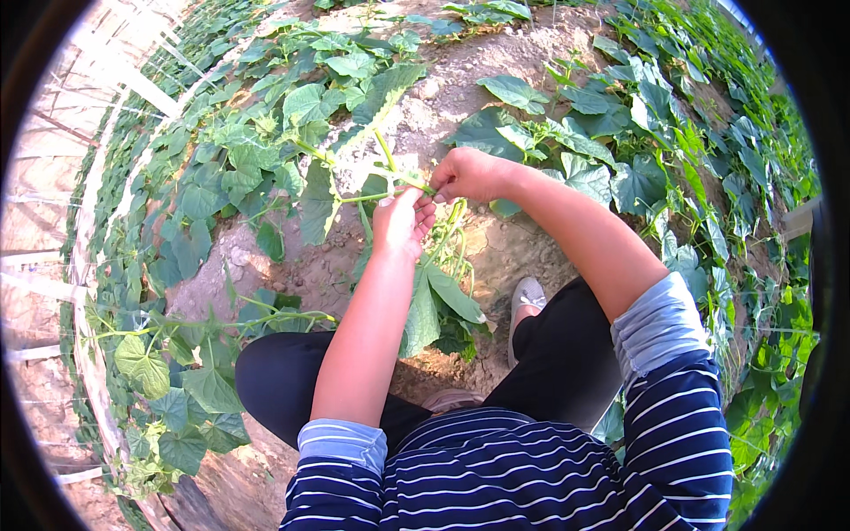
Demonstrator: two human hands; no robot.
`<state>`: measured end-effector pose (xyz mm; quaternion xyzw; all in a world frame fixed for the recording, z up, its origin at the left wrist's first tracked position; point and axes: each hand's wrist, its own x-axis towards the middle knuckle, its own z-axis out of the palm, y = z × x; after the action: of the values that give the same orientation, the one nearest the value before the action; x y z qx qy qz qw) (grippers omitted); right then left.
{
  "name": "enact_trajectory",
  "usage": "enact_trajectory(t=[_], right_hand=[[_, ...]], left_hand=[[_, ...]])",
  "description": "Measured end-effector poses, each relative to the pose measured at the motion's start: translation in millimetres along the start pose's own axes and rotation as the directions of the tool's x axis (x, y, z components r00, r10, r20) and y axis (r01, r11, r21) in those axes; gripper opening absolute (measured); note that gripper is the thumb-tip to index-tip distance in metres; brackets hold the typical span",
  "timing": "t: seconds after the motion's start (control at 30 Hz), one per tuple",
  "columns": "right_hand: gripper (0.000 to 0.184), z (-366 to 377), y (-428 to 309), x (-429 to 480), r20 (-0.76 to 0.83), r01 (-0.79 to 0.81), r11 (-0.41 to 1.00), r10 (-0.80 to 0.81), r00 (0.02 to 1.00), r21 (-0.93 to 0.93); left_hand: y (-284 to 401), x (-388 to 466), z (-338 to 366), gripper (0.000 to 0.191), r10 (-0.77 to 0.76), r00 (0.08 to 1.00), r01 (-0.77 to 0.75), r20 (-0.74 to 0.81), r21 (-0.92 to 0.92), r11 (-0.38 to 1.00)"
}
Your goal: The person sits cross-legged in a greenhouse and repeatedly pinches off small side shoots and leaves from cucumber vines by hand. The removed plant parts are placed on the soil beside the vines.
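Observation:
My left hand (404,222) is closed around the green stem of a cucumber-like vine (385,151), with its thumb along the top. Just to its right, the fingertips of my right hand (470,174) pinch the same vine; the fingers hide the exact spot. A large lobed leaf (319,202) hangs from a side stalk left of my hands. Thin curled stems (455,242) and drooping leaves (422,315) lie below them, between my knees.
Leafy rows run along the left (199,186) and right (641,179), with dry, cracked soil (518,239) between. Another vine (219,324) stretches across by my left knee. My shoe (528,295) rests on the ground. Pale strips (143,89) show at the far left.

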<state>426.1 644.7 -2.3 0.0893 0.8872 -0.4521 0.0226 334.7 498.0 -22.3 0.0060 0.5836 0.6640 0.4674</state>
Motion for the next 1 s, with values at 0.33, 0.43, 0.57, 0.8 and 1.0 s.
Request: enact_trajectory(t=[0.33,0.43,0.57,0.8,1.0], right_hand=[[0.016,-0.3,7.4,-0.8,0.032,-0.032,0.997,0.03,0.999,0.074],[0.016,0.9,9.2,1.9,0.025,-0.025,0.997,0.023,0.999,0.076],[0.017,0.4,1.7,6.4,-0.029,-0.031,0.989,0.035,0.999,0.143],[0.016,3.1,5.0,12.8,-0.188,-0.07,0.996,0.078,0.979,0.048],[0.018,8.8,-14.9,23.6,-0.232,-0.083,0.996,0.074,0.97,-0.027]], left_hand=[[-11.9,7.3,-9.8,0.026,0.177,0.975,-0.17,0.131,-0.067,0.983],[-11.1,6.7,-10.4,0.032,0.275,0.945,-0.276,0.178,-0.019,0.961],[-10.4,12.0,-20.0,0.038,0.333,0.915,-0.393,0.229,0.311,0.865],[16.5,-85.9,21.7,0.014,0.456,0.722,-0.661,0.52,0.713,0.235],[-64.1,-31.1,1.2,0.024,0.48,0.851,-0.483,0.212,0.675,0.558]])
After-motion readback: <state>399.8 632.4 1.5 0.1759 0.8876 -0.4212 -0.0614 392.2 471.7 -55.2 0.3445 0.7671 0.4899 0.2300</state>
